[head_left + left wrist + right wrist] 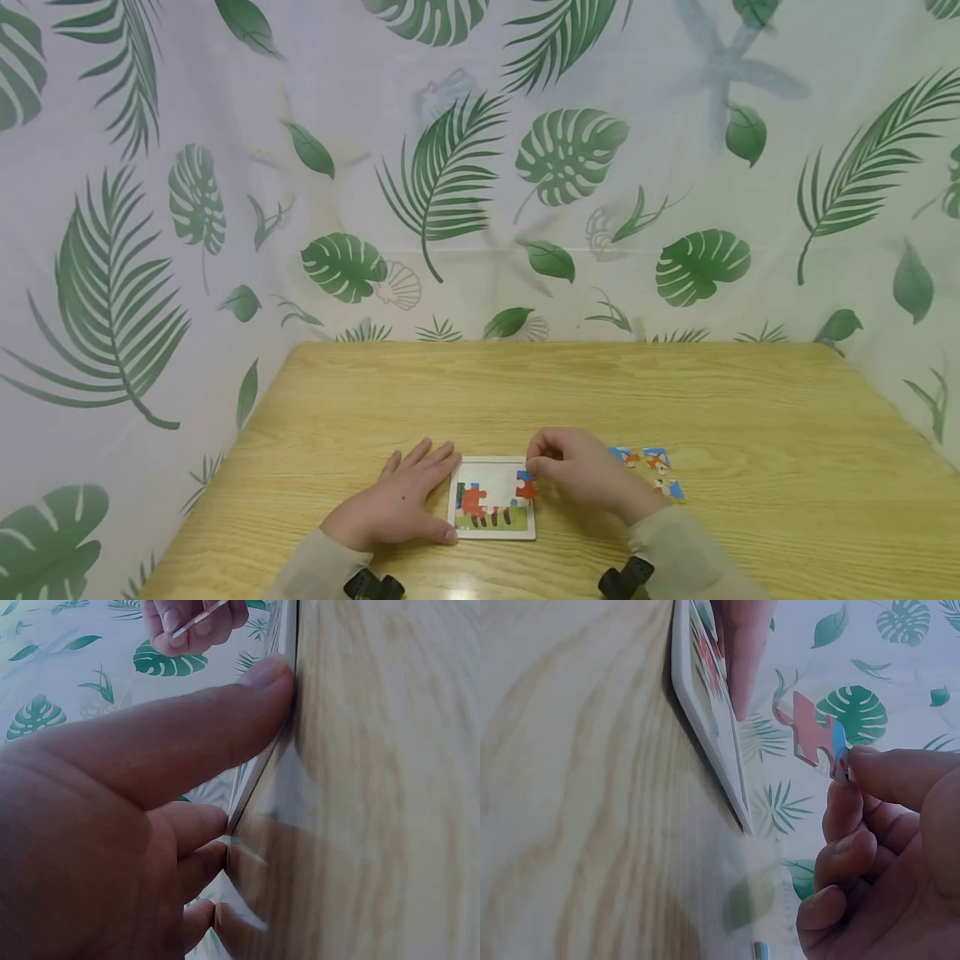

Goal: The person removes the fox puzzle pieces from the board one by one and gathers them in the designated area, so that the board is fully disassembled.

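A white-framed jigsaw tray (493, 536) lies on the table, its lower rows filled with a red, green and brown picture. My left hand (397, 504) rests spread at the tray's left side, thumb at the near corner and fingers along the edge. In the left wrist view, the thumb (202, 739) reaches the tray's rim. Over the tray's right side, my right hand (577, 467) pinches a red and blue puzzle piece (810, 735) between thumb and index finger. The piece is raised above the tray and tilted up in the right wrist view.
Several loose puzzle pieces (657, 460) lie on the wooden table (375, 392) to the right of the tray, beyond my right wrist. A leaf-print cloth (480, 208) hangs behind the table. Each wrist wears a black camera (626, 577).
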The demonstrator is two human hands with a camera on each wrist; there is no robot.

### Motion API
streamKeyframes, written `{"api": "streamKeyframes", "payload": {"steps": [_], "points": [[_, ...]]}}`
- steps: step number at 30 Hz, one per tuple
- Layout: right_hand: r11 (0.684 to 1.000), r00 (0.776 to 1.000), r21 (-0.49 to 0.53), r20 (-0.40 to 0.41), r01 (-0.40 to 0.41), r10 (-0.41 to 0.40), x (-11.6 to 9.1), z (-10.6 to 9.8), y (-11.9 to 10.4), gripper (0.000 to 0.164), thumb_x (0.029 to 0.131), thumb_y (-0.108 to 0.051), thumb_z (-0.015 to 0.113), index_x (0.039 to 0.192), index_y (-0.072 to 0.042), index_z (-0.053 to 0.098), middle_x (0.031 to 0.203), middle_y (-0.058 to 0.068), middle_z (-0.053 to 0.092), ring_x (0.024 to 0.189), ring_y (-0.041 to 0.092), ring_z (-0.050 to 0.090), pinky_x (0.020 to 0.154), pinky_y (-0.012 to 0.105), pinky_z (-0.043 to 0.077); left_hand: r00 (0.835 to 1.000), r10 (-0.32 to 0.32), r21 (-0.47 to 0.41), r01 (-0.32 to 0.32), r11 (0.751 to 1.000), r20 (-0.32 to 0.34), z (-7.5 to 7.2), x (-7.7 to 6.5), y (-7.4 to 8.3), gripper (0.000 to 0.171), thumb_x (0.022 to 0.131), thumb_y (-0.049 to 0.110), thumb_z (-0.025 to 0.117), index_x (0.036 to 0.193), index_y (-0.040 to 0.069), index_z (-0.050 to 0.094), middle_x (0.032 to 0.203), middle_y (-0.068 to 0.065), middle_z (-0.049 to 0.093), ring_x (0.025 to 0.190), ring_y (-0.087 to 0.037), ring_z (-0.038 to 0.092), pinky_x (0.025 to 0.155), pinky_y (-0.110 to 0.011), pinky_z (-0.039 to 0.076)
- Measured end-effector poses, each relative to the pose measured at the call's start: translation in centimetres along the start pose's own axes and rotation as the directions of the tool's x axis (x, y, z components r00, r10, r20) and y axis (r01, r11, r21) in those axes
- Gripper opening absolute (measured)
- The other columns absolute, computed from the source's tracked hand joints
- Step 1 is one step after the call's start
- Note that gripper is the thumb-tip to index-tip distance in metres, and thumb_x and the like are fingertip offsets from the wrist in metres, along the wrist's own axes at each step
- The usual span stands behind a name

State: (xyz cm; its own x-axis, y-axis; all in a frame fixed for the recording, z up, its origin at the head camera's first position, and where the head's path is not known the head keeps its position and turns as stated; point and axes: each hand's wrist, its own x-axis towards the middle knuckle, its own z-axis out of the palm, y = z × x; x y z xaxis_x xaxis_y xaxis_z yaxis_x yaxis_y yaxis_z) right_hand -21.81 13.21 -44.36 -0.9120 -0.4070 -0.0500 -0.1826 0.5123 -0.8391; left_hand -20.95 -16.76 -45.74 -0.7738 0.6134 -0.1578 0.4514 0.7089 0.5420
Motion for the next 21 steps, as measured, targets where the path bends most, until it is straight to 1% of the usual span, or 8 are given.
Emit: {"api": "streamKeyframes", "payload": {"steps": [4,10,17,21], "points": [[1.000,1.000,-0.003,0.002,0.001,-0.001,-0.5,-0.9,0.4,0.012,0.100,-0.020,0.065,0.090,-0.013,0.064,0.084,0.000,0.062,0.076,0.019,0.053,0.065,0.034,0.044,1.000,0.002,-0.005,-0.002,1.000,0.004,-0.1,0.0,0.1,0.101,0.083,0.052,0.078,0.160,0.009,0.030,0.167,-0.009,0.020,0.153,-0.038,0.003,0.116,-0.068,0.000],[1.000,1.000,-0.017,0.004,-0.020,0.020,-1.1,-1.9,1.0,0.013,0.100,-0.020,0.064,0.090,-0.013,0.064,0.083,0.001,0.063,0.073,0.019,0.052,0.059,0.031,0.044,1.000,0.000,-0.006,0.000,1.000,0.004,0.0,-0.1,0.1,0.100,0.083,0.052,0.078,0.160,0.009,0.030,0.167,-0.009,0.020,0.154,-0.038,0.003,0.116,-0.068,0.000],[0.999,1.000,-0.033,-0.010,-0.008,0.008,-1.8,-3.2,1.8,0.012,0.101,-0.020,0.063,0.092,-0.011,0.063,0.084,0.001,0.061,0.077,0.020,0.051,0.063,0.032,0.042,1.000,-0.002,-0.009,0.002,1.000,0.005,-0.1,-0.1,0.1,0.100,0.083,0.051,0.078,0.160,0.009,0.030,0.167,-0.008,0.020,0.154,-0.037,0.003,0.116,-0.068,0.000],[0.998,0.999,-0.045,-0.013,-0.038,0.038,-2.5,-4.5,2.3,0.014,0.101,-0.021,0.063,0.092,-0.011,0.063,0.082,0.002,0.060,0.072,0.019,0.048,0.059,0.030,0.040,1.000,0.000,-0.005,0.000,1.000,0.002,-0.1,-0.1,0.1,0.100,0.084,0.051,0.078,0.160,0.009,0.030,0.167,-0.008,0.020,0.154,-0.037,0.003,0.116,-0.068,0.000]]}}
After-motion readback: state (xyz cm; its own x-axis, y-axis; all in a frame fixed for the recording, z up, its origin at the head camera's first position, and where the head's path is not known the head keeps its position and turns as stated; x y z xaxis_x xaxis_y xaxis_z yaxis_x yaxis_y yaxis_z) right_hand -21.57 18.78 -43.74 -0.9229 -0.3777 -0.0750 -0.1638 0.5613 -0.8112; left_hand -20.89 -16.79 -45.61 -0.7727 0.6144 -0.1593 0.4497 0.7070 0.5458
